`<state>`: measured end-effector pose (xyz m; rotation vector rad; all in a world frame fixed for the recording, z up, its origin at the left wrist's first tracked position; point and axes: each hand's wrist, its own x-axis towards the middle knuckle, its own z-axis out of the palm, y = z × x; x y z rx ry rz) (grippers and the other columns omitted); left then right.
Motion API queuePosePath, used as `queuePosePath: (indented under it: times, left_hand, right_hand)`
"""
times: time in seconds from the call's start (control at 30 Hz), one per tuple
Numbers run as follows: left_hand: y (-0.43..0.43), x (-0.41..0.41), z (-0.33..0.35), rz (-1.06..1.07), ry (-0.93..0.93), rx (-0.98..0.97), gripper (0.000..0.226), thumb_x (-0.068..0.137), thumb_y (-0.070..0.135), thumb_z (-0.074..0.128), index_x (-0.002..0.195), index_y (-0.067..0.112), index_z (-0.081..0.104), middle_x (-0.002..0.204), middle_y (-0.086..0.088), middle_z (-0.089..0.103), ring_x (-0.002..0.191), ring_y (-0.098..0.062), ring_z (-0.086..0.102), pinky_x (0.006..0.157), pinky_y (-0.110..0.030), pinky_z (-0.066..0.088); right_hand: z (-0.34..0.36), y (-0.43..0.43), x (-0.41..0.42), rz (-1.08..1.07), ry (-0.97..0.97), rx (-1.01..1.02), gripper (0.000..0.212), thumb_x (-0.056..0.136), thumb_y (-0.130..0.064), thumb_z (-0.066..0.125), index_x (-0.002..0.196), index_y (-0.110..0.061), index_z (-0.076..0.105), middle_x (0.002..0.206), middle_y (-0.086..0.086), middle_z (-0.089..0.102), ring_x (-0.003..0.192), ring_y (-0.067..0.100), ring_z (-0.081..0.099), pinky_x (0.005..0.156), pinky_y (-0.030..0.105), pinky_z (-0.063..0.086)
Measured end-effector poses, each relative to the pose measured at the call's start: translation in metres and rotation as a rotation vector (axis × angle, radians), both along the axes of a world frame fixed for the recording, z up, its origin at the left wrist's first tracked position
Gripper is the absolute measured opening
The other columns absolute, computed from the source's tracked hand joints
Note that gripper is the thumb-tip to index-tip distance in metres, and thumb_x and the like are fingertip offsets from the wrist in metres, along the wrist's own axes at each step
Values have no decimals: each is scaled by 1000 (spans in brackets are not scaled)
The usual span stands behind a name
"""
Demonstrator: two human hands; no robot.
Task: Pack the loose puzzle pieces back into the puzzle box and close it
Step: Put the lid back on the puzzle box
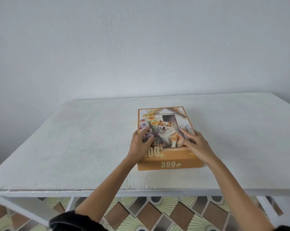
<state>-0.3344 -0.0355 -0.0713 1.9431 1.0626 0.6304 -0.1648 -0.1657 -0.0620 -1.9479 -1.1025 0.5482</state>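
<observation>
Head view looks down on one puzzle box [166, 135], orange with a dog picture on its lid, sitting on the white table [77, 144] toward the near middle. Both hands rest flat on the lid: the left hand [141, 144] at its left edge, fingers [145, 133] spread and curling over the side, the right hand [195, 144] on the right part, fingers [185, 132] apart and laid flat, gripping nothing. The lid looks seated over the base, so this is probably the closing step, pressing it down. No loose puzzle pieces show anywhere on the table, so packing seems done. Next, judging by this, comes an even push along both sides until the lid sits square, then letting go. Count: one box, two hands, zero loose pieces visible.
</observation>
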Motion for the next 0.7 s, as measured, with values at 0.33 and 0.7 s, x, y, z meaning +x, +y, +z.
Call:
queuePosePath:
  times: [0.33, 0.7]
  left_hand:
    - [22, 10, 4, -47, 111, 66, 49, 94, 36, 46, 141, 29, 32, 154, -13, 3, 137, -32, 26, 109, -41, 35]
    - [101, 60, 5, -21, 203, 279, 48, 94, 38, 44, 138, 21, 38, 151, -7, 20, 132, -30, 33, 105, -43, 38]
  right_hand:
    - [-6, 21, 2, -97, -345, 43, 42, 91, -34, 49, 133, -29, 47, 151, 3, 25, 138, 23, 27, 102, 39, 35]
    - [0, 104, 54, -48, -389, 4, 42, 92, -35, 47, 133, -26, 46, 150, 5, 28, 134, 26, 33, 100, 40, 38]
